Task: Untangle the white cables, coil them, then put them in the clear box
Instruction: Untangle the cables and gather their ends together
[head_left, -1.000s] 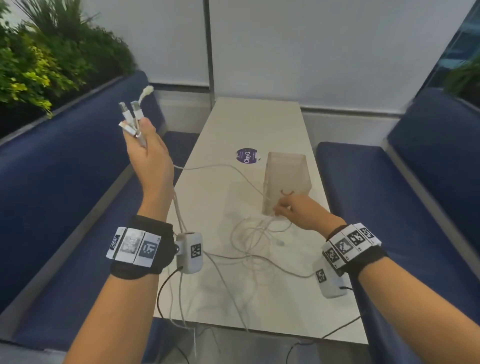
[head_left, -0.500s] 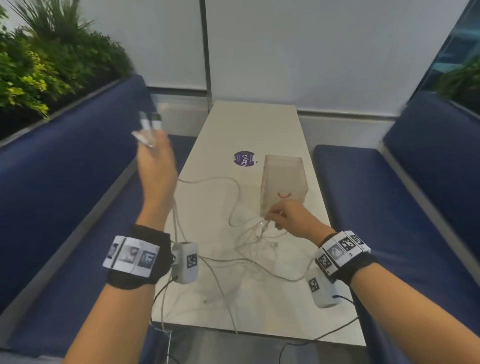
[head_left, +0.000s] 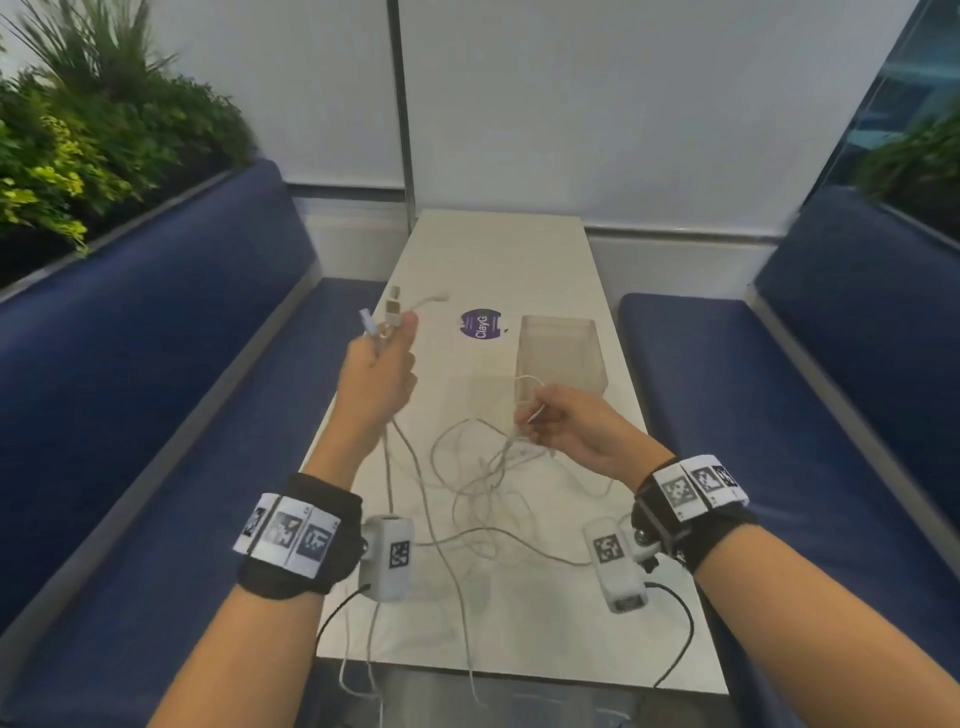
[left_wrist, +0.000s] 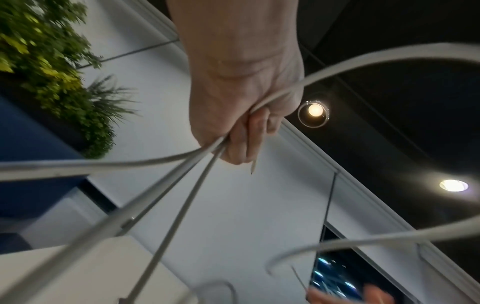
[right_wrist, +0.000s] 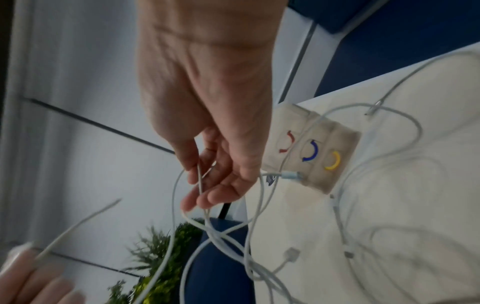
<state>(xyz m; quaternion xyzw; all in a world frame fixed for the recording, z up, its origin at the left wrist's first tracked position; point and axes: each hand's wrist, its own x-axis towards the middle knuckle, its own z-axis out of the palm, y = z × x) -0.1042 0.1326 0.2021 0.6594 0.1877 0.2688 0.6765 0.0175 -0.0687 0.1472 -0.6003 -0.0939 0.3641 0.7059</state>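
Several white cables (head_left: 483, 483) lie tangled on the white table (head_left: 498, 260), with strands hanging over its near edge. My left hand (head_left: 387, 340) is raised left of the tangle and grips a bundle of cable ends, whose plugs (head_left: 393, 310) stick up above the fist. In the left wrist view the left hand (left_wrist: 241, 133) has its fingers curled round the white cables (left_wrist: 187, 156). My right hand (head_left: 535, 421) pinches a lifted cable loop just in front of the clear box (head_left: 561, 358). In the right wrist view the right hand (right_wrist: 207, 185) pinches a strand (right_wrist: 199, 179), and the clear box (right_wrist: 337, 185) shows coloured arcs.
A round purple sticker (head_left: 482, 325) lies on the table left of the box. Blue padded benches (head_left: 156, 389) run along both sides, with plants (head_left: 78, 140) behind the left one. A pale wall closes the far end.
My left hand has come down and to the right, over the table's left edge, still holding the cable ends. My right hand has lifted a strand off the table.
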